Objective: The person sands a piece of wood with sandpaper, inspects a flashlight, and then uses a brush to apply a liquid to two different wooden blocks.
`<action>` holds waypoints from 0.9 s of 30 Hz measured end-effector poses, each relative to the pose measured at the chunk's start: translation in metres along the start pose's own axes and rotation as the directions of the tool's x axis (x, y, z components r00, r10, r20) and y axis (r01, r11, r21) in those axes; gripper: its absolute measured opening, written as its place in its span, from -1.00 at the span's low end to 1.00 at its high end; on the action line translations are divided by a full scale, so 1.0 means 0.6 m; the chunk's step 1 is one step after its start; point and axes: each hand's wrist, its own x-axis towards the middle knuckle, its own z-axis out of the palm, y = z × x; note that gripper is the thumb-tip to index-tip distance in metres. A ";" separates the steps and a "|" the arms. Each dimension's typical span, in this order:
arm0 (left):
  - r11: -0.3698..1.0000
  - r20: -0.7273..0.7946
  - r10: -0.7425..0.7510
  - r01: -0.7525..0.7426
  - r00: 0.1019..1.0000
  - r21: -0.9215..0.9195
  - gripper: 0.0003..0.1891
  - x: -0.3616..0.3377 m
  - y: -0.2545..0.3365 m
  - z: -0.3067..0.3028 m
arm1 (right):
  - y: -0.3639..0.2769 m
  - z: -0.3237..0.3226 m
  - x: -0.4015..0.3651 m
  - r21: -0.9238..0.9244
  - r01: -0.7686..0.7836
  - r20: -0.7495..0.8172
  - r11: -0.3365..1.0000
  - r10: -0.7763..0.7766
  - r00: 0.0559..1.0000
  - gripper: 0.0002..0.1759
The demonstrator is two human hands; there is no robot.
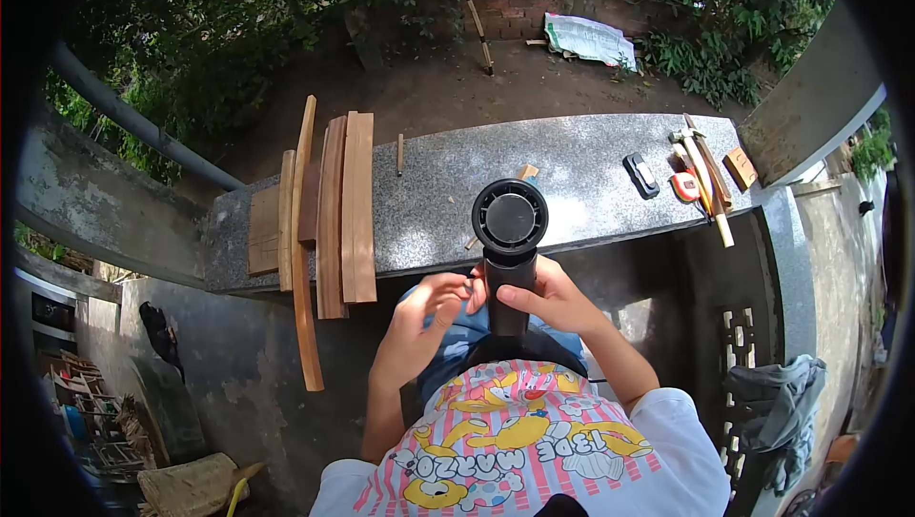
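Observation:
A black handheld fan point(510, 219) with a round, ringed head stands upright in front of my body. My right hand point(551, 300) is wrapped round its handle, the thumb lying across the near side. To the left of the handle is my left hand point(421, 322), with its fingers bent and the thumb apart. Its fingertips come close to the handle and to the right hand's fingers that show there. Behind the fan head, a small wood-and-blue piece point(528, 173) lies on the granite slab point(438, 183).
Several wooden strips and boards point(357, 212) lie across the slab's left end, some past its front edge. At the right are a black-and-white device point(640, 176), an orange tape measure point(685, 187), a hammer point(705, 179) and a wood block point(740, 168). Grey cloth point(777, 403) hangs at lower right.

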 end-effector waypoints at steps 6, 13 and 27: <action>0.807 -0.206 0.581 -0.525 0.788 0.271 -0.17 0.057 0.048 -0.017 | 0.006 0.008 0.009 0.027 -0.097 0.234 0.995 0.088 0.968 -0.64; 0.925 -0.380 0.335 -0.378 0.862 -0.043 -0.21 0.102 0.010 0.023 | 0.032 0.025 0.013 -0.057 -0.120 0.224 0.991 0.130 0.966 -0.65; 0.837 -0.321 0.137 -0.283 0.937 -0.469 -0.27 0.080 0.025 0.023 | 0.102 0.033 0.013 0.514 -0.398 0.480 0.760 0.130 0.868 -0.09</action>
